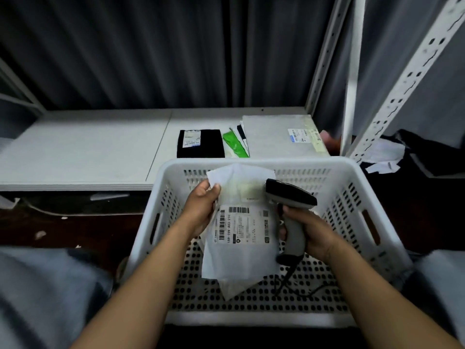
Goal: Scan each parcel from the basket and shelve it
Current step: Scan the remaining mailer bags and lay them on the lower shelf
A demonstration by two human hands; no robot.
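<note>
head view, white parcel (241,248) was held label-up above the basket (327,163), left hand (201,210) fingers pinched its upper edge, right hand (314,235) fingers gripped the scanner (293,197) over the basket, black parcel (201,147) lay on the shelf (88,147) behind the basket
</note>
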